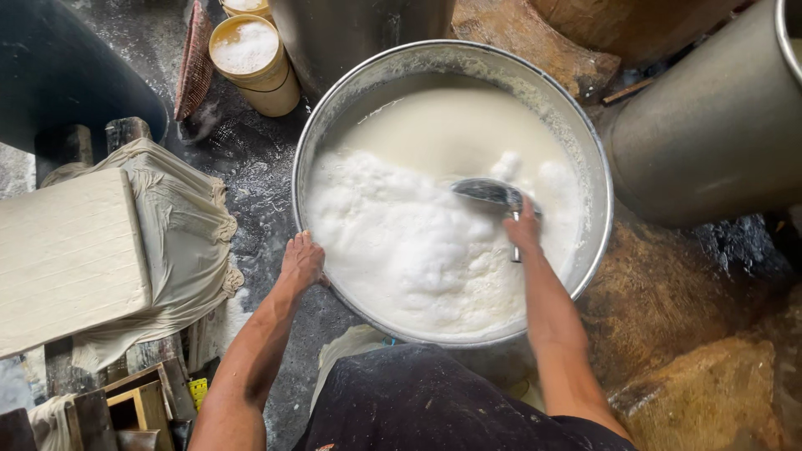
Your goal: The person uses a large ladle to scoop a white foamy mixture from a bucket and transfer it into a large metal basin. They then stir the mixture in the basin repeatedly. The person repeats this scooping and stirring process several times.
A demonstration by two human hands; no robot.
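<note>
Both bare forearms reach forward from the bottom of the view toward twelve o'clock. The left hand (301, 261) lies palm down, knuckles up, fingers curled over and gripping at about nine o'clock from the right one. The right hand (523, 227) sits farther out, toward one o'clock, its wrist straight and fingers closed in a fist around a thin handle. The left elbow bends outward toward seven o'clock; the right arm runs nearly straight
</note>
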